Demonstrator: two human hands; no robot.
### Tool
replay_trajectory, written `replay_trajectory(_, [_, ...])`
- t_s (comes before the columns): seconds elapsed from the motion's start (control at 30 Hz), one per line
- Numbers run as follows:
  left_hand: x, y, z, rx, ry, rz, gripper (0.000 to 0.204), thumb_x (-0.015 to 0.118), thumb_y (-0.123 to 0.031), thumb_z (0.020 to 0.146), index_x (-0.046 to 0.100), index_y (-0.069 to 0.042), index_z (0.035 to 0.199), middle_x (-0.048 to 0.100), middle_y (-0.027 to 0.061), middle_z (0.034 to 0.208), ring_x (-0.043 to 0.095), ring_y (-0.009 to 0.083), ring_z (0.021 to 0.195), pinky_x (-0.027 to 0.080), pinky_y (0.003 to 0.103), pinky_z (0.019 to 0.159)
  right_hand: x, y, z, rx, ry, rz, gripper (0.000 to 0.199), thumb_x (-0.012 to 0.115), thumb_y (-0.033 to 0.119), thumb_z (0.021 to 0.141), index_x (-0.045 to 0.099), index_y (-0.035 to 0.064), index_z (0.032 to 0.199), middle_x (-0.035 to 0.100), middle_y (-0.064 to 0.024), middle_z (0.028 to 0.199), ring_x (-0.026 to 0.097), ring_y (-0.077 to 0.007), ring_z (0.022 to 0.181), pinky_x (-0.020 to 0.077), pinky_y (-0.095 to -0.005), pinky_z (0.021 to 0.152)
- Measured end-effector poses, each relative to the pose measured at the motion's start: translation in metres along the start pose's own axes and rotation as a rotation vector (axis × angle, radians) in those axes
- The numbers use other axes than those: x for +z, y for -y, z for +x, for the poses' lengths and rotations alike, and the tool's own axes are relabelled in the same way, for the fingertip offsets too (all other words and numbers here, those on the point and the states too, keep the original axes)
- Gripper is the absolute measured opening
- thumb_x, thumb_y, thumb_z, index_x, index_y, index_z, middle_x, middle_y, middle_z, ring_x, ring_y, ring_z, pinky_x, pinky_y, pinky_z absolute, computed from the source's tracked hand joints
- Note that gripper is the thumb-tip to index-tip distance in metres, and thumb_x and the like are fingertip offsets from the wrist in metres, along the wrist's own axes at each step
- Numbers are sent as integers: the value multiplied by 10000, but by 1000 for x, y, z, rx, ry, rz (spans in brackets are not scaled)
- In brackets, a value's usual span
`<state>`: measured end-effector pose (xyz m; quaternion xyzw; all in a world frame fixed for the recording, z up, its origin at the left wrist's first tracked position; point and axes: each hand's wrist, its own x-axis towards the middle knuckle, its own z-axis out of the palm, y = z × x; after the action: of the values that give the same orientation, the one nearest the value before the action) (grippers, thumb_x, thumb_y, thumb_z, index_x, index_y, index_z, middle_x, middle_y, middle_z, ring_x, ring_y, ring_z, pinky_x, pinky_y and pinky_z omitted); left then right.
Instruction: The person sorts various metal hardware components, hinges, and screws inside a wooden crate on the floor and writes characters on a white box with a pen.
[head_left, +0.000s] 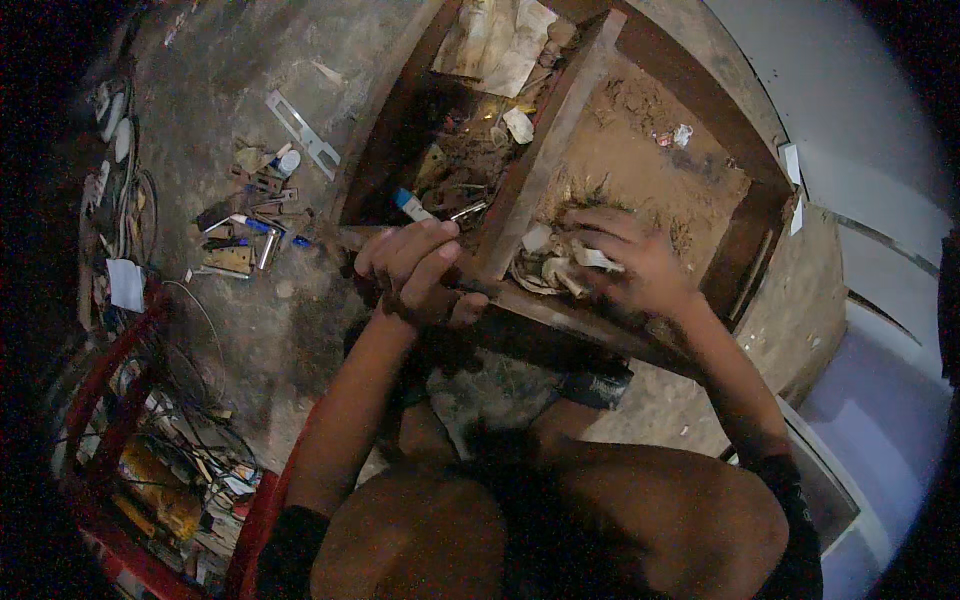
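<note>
A wooden box with a divider lies on the floor before me. At its near left corner is my left hand, its fingers curled over and closed; whatever lies under them is hidden. Just beyond those fingers, in the left compartment, are a blue-and-white tube-like piece and a shiny metal piece. My right hand reaches down into the near part of the right compartment, bent over crumpled pale scraps. Motion blurs its fingers, and a whitish strip shows beside them.
Brown dirt covers the right compartment's bottom. Stained paper lies in the left one. On the floor to the left are a flat metal plate and a pile of small hardware. A red frame with tangled cables stands at lower left.
</note>
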<state>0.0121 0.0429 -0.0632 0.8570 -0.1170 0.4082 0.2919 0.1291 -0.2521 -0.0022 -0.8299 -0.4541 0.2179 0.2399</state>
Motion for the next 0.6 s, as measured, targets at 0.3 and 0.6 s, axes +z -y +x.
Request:
replay_trajectory(0.3, [4, 9, -38, -173, 206, -128, 500, 514, -614, 938, 528, -164, 1157, 664, 23, 1084, 599, 185, 973, 372, 374, 928, -55, -18, -9, 263, -363, -248, 510, 791, 104, 764, 627, 82, 1247, 589, -151, 1340, 546, -355, 1254, 433, -440, 1061])
replay_trajectory(0.6, [10, -2, -20, -94, 82, -59, 445, 540, -565, 935, 578, -160, 1117, 682, 4, 1046, 598, 169, 958, 374, 357, 904, 19, 25, 38, 13, -229, -94, 468, 830, 265, 762, 670, 88, 1165, 633, -120, 1099, 591, -335, 1051, 474, -437, 913])
